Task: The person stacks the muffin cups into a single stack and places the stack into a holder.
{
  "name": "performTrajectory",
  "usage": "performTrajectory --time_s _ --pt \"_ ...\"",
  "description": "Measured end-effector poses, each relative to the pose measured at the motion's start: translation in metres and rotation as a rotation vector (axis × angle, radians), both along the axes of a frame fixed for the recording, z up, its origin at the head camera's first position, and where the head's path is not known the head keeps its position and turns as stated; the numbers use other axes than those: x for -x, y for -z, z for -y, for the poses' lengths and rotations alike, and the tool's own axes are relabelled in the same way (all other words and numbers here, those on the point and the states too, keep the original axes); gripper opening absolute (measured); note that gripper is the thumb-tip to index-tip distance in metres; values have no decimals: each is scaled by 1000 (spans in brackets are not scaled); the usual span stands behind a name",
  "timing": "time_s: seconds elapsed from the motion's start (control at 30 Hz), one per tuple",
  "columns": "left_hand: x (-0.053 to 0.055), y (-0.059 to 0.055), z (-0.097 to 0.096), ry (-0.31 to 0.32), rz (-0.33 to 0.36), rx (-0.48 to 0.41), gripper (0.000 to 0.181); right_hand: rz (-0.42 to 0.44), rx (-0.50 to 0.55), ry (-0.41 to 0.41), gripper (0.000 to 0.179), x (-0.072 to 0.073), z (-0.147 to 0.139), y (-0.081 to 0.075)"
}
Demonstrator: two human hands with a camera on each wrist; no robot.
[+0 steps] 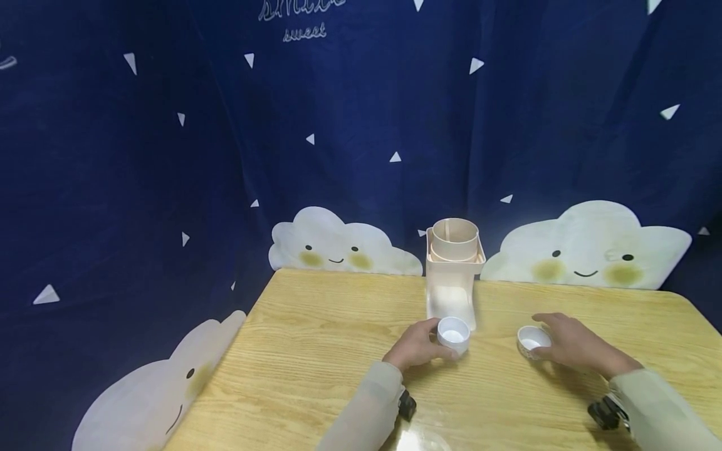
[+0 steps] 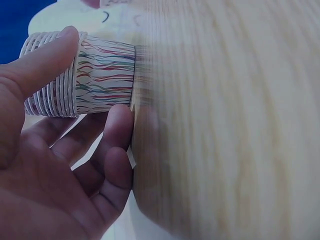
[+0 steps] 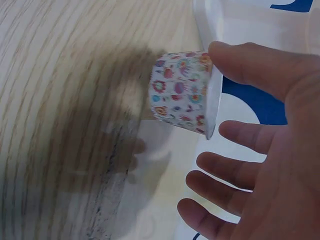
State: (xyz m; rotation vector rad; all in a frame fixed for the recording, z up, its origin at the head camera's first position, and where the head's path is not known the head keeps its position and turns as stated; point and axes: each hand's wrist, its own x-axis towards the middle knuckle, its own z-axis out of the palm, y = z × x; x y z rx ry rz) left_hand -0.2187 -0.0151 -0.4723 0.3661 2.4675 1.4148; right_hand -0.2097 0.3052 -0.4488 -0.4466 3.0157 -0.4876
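Note:
My left hand [image 1: 414, 346] grips a stack of white paper baking cups [image 1: 453, 335] from its left side. In the left wrist view, my thumb lies across the stacked rims, and the lowest cup [image 2: 106, 75] shows red, green and blue wavy lines. The other fingers curl round the far side, fingertips close to the tabletop. To the right, a single flower-print paper baking cup [image 1: 533, 340] is beside my right hand [image 1: 578, 343]. My right thumb [image 3: 245, 57] is at the cup's rim in the right wrist view. The other fingers are spread and apart from its wall.
A cream plastic holder [image 1: 451, 282] with a round cup-like top stands at the table's back, just beyond the stack. Behind the wooden table [image 1: 327, 338] hangs a dark blue curtain [image 1: 361, 94] with white triangles. Cloud-shaped panels [image 1: 586, 250] line the back and left edges.

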Motion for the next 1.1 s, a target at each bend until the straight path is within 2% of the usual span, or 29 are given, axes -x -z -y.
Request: performTrajectory --time_s 0.17,0.8,1.1 --pt "0 0 0 -5 2 4 59 -27 -3 -18 78 0 -3 6" --pt "1 3 -1 -5 6 -4 59 27 59 1 73 -2 -5 9" --pt "1 2 -1 -7 2 6 60 -13 27 -10 72 -2 -4 7"
